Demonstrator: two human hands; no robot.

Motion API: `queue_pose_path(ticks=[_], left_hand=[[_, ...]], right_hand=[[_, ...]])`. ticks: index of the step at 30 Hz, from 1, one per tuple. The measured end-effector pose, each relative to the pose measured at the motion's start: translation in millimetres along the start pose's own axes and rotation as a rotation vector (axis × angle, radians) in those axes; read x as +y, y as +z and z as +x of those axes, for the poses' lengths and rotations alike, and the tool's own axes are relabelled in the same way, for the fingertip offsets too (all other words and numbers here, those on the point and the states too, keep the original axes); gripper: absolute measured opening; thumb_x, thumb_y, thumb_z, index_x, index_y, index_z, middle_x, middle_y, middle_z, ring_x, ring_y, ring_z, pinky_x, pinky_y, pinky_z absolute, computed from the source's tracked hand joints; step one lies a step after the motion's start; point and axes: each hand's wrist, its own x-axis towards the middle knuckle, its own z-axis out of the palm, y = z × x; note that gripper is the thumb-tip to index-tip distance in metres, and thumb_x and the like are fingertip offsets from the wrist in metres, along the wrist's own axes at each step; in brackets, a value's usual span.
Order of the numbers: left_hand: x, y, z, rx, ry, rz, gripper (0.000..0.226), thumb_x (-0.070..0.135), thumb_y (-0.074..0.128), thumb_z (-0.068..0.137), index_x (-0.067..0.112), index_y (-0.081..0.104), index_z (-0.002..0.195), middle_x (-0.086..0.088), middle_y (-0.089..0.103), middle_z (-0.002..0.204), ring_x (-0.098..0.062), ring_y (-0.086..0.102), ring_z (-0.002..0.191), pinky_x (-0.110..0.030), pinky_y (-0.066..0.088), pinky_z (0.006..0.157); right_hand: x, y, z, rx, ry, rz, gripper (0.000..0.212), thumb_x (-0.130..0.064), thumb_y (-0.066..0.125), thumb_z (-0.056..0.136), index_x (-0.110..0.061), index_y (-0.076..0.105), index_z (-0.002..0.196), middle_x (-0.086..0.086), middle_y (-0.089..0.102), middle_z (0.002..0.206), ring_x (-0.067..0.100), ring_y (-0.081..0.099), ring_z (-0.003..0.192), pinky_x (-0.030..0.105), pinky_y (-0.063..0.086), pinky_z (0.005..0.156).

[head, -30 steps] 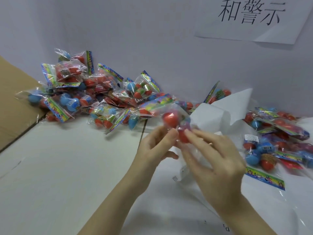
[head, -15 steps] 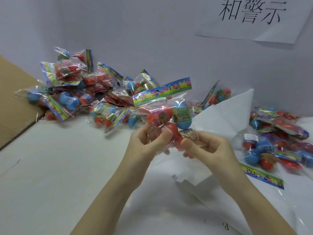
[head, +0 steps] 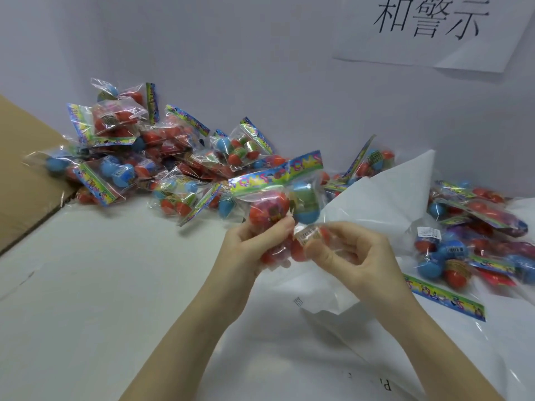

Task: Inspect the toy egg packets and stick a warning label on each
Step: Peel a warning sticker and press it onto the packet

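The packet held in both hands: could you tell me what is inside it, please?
Inside the held packet, below its colourful header strip, show a red toy egg and a blue-and-green one. More red shapes sit lower, mostly hidden by the left hand and right hand.

I am looking down at a white table surface, matte and evenly lit, with soft shadows only. Straight ahead a pale grey-white wall rises from the far edge of the table. High on it to my right hangs a white paper sign printed with large black Chinese characters; its lower right corner curls away from the wall. On my left a brown cardboard panel slants in from the edge of view, its lower edge resting along the table. The light is diffuse and cool.
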Motion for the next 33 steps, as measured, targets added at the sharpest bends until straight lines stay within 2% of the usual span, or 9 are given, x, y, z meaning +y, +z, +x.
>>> queue_pose_path(ticks=[9,13,17,20,23,25,28,30,33], left_hand=[[-2,7,-5,0.029,0.1,0.078,0.025,0.041,0.066,0.053,0.017,0.072,0.05,0.001,0.065,0.048,-0.005,0.058,0.042,-0.013,0.043,0.042],[-6,5,-3,0.044,0.192,0.224,0.031,0.057,0.08,0.054,0.028,0.076,0.065,0.008,0.064,0.052,-0.001,0.053,0.045,-0.01,0.04,0.045],[-9,-1,2,0.083,0.196,0.227,0.087,0.092,0.05,0.043,0.026,0.068,0.097,0.012,0.072,0.082,-0.007,0.062,0.063,-0.015,0.046,0.052],[-5,-3,6,0.248,0.188,0.077,0.059,0.073,0.042,0.071,0.024,0.07,0.088,0.005,0.072,0.079,-0.01,0.063,0.06,-0.016,0.046,0.05],[-7,-7,9,0.466,0.235,0.106,0.038,0.054,0.049,0.085,0.022,0.068,0.08,0.007,0.07,0.07,-0.007,0.062,0.062,-0.018,0.045,0.056],[-10,-15,13,0.597,0.275,0.265,0.022,0.039,0.055,0.088,0.023,0.065,0.076,0.007,0.067,0.077,-0.012,0.062,0.077,-0.023,0.043,0.066],[-12,-40,21,0.817,0.262,0.696,0.007,0.023,0.063,0.085,0.019,0.066,0.089,-0.002,0.061,0.106,-0.022,0.053,0.107,-0.034,0.038,0.088],[-10,-59,25,0.899,0.237,0.982,0.028,0.02,0.064,0.084,0.01,0.063,0.11,-0.009,0.052,0.128,-0.027,0.043,0.121,-0.039,0.031,0.097],[-11,-79,29,0.758,0.106,1.204,0.054,0.028,0.062,0.086,0.016,0.044,0.136,-0.003,0.031,0.149,-0.021,0.028,0.136,-0.043,0.024,0.105]], right_hand=[[-4,-3,0,-0.073,0.106,0.265,0.019,-0.024,0.07,0.064,-0.013,0.071,0.08,0.003,0.07,0.07,0.014,0.066,0.065,0.022,0.052,0.06],[-9,-11,1,-0.116,0.117,0.286,0.02,-0.018,0.071,0.065,-0.011,0.072,0.083,0.011,0.07,0.073,0.018,0.066,0.064,0.024,0.052,0.057],[-11,-22,8,0.278,0.023,0.595,0.017,-0.027,0.07,0.066,-0.014,0.072,0.078,-0.001,0.071,0.071,0.009,0.067,0.064,0.021,0.055,0.061],[-13,-38,14,0.415,-0.043,0.815,0.068,-0.057,0.055,0.064,-0.013,0.055,0.117,-0.005,0.064,0.117,0.005,0.059,0.108,0.016,0.047,0.087],[-11,-37,14,0.329,0.056,0.417,0.131,-0.077,0.064,0.038,-0.014,0.022,0.145,-0.014,0.027,0.147,-0.006,0.035,0.126,0.018,0.028,0.107],[-6,-28,9,0.325,-0.155,-0.204,0.106,-0.065,0.065,0.059,-0.015,0.027,0.144,-0.021,0.024,0.145,-0.014,0.033,0.124,0.012,0.021,0.107],[7,-25,9,0.447,-0.604,-0.924,0.05,-0.041,0.067,0.076,-0.007,0.065,0.112,0.001,0.064,0.115,0.016,0.061,0.107,0.031,0.035,0.097],[9,-27,8,0.481,-0.638,-0.945,0.033,-0.04,0.062,0.077,-0.011,0.074,0.084,0.003,0.073,0.076,0.021,0.068,0.073,0.035,0.037,0.078],[7,-33,8,0.547,-0.623,-0.924,0.039,-0.042,0.054,0.082,-0.015,0.065,0.056,-0.003,0.059,0.048,0.019,0.056,0.048,0.034,0.031,0.066]])
